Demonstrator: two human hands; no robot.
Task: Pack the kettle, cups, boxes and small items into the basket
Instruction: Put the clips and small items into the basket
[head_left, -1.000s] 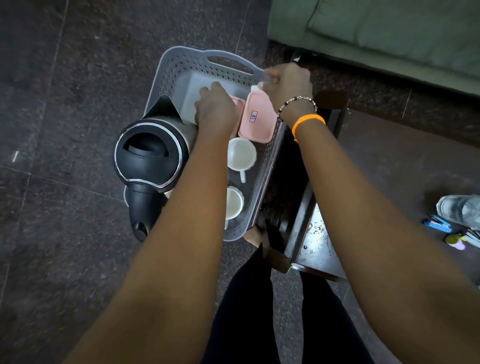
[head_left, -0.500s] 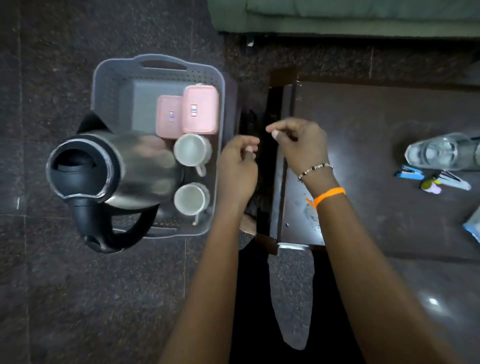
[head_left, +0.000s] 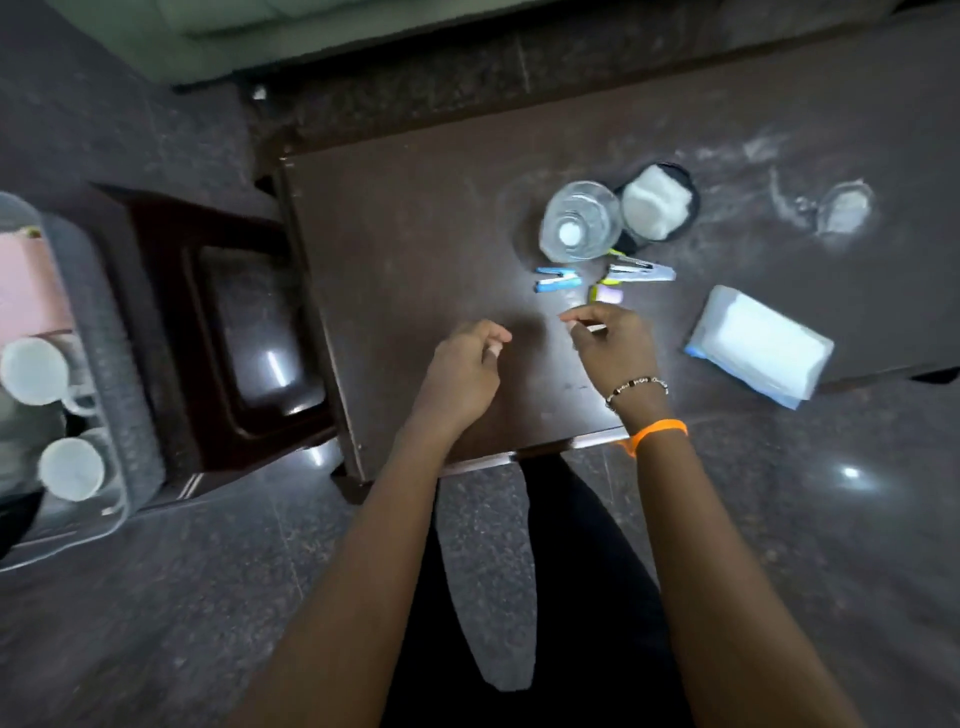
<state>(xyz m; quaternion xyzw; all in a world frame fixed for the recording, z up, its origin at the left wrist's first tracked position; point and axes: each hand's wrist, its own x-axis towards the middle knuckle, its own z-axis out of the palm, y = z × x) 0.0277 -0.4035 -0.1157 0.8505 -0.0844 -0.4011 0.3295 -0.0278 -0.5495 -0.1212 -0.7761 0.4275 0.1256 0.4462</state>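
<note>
A grey perforated plastic basket (head_left: 111, 374) sits at the far left edge of the view, cut off by the frame, on the dark speckled floor (head_left: 156, 597). Inside it two white ceramic cups (head_left: 34, 370) lie one before the other, mouths toward the camera, with a pale pink box (head_left: 28, 283) beyond them.

On the dark brown wooden table (head_left: 415, 234) stand a clear plastic bottle (head_left: 579, 221) seen from above and, touching it, a round black container with white contents (head_left: 655, 203). Just beside them lie a small blue clip (head_left: 556, 279), a grey-silver clip (head_left: 641, 271) and a small lilac and yellow item (head_left: 607, 294), blurred. A white packet in clear blue-edged wrap (head_left: 761, 345) lies well apart to the right.

Both hands hover over the table. The left hand (head_left: 462, 376) has loosely curled fingers and holds nothing. The right hand (head_left: 613, 345), near the lilac item, has thumb and forefinger drawn close; whether they pinch anything cannot be told.
</note>
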